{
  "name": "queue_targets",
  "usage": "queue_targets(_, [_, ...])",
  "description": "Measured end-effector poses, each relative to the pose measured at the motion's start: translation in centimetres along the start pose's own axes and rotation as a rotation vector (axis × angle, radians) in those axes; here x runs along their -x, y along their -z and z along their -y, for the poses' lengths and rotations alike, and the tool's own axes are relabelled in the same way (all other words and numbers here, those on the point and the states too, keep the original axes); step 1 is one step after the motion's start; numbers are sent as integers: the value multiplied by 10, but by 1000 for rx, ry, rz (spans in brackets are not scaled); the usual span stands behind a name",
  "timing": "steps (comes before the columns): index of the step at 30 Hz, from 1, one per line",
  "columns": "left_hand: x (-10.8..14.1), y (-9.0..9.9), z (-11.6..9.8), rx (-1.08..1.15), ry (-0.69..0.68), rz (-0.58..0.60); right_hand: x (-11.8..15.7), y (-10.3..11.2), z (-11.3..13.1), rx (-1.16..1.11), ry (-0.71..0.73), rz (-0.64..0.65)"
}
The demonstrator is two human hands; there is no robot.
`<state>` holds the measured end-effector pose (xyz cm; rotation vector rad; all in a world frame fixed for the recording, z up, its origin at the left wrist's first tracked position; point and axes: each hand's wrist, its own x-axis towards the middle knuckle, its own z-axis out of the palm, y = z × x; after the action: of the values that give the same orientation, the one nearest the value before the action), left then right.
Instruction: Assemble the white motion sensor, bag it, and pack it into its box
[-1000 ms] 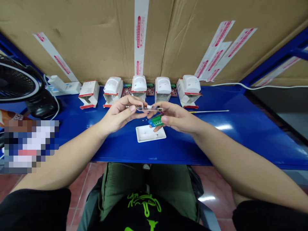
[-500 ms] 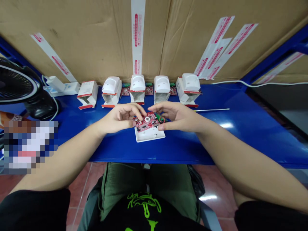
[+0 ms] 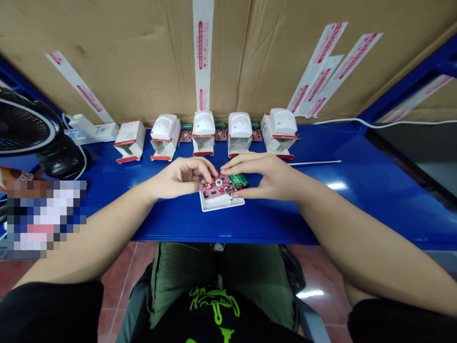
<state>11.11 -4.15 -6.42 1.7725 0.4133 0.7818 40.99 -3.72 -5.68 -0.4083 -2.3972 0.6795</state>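
Circuit board: a red rectangular circuit board (image 3: 213, 189) with a round white part, face up over the white tray; whether it rests there or is held just above cannot be told.
Battery: a green cylindrical battery (image 3: 238, 181) at the board's right end, partly screened by the right hand.
Tray: a shallow white plastic tray (image 3: 221, 205), its near side showing beyond the board.
Left hand: the left hand (image 3: 180, 178), fingers curled, pinches the board's left end between thumb and fingertips.
Right hand: the right hand (image 3: 274, 177) arches around the battery, thumb near the board's near right corner, fingers stretched along the far side; whether it grips cannot be told.
Table: a glossy blue table (image 3: 221, 228) beneath all these.
Rear row: five small white-and-red cardboard boxes (image 3: 130, 133), four topped by domed white plastic housings (image 3: 204, 123); more red boards (image 3: 221, 135) lie between some.
Right side: a thin metal rod (image 3: 316, 164), lying flat.
Left side: a black round fan (image 3: 23, 124) and a white power strip (image 3: 102, 132).
Backdrop: a brown cardboard wall (image 3: 143, 62) with white-and-red tape strips (image 3: 203, 57).
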Motion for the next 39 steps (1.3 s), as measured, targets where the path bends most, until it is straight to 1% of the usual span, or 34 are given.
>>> queue_targets(3, [1,-2,0,-25,10,-2,-1,2,3,10,-2,12])
queue_targets(5, [2,0,-3,-116,1,-11,-1,4,5,9,-33,37])
queue_targets(7, [5,4,-10,-330,-35,-3,-2,7,7,0,-66,82])
queue_targets(9, [8,8,-18,-590,-62,39,-2,9,8,-16,-81,134])
queue_targets(10, [9,10,-22,-681,-56,76,-2,9,8,-23,-83,154])
queue_targets(12, [12,11,-28,-767,-12,156,-2,8,8,-36,-84,176])
queue_targets(14, [13,8,-30,-799,45,211,-3,4,8,-41,-85,175])
queue_targets(18, [11,-1,-24,-847,124,247,-3,-2,7,-38,-98,149])
queue_targets(22, [8,-4,-16,-821,140,243,-3,-5,6,-59,-97,124])
queue_targets(28, [8,-3,-11,-769,148,221,-3,-9,0,-81,-84,114])
queue_targets(32, [8,-2,-9,-778,112,195,-4,-13,2,-34,-134,162])
queue_targets(34, [8,-2,-8,-742,102,190,-4,-13,3,21,-159,201])
queue_targets(37, [8,-2,-7,-682,96,190,-4,-14,5,71,-163,251])
queue_targets(39, [8,-2,-7,-688,99,188,-4,-13,4,86,-159,273])
